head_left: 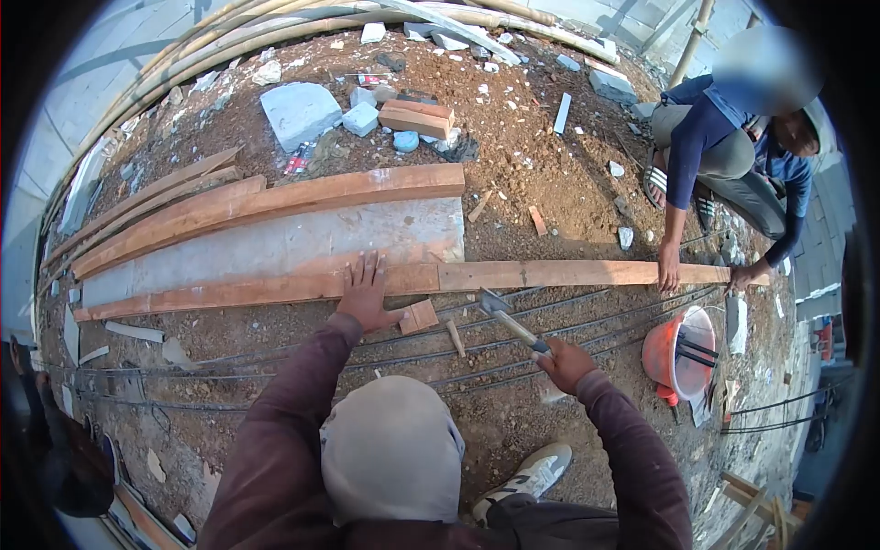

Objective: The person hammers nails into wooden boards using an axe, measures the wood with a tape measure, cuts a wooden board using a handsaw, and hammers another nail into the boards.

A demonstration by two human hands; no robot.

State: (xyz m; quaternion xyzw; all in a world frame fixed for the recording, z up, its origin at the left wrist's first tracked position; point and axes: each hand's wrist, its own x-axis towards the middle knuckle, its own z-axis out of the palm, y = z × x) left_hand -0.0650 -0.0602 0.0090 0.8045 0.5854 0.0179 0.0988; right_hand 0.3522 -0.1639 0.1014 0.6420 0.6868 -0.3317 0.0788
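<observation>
My left hand [368, 298] lies with fingers spread on a long wooden plank [229, 291]. In my right hand [566, 366] is a hammer [515, 326], held by its handle, its metal head close to the plank's near edge. A second plank [550, 272] continues to the right from the end of the first. Just below my left hand sits a small wood block [420, 316], with a short wooden piece [456, 338] beside it on the ground. Two hands of a co-worker [670, 264] rest on the right-hand plank.
Beyond the near plank lie a grey panel [321, 234] and a thick beam [367, 186]. Thin metal rods [495, 346] run along the ground near me. An orange bucket [662, 353] with dark tools stands right. Concrete chunks [301, 114] and stacked bricks [415, 117] lie farther off.
</observation>
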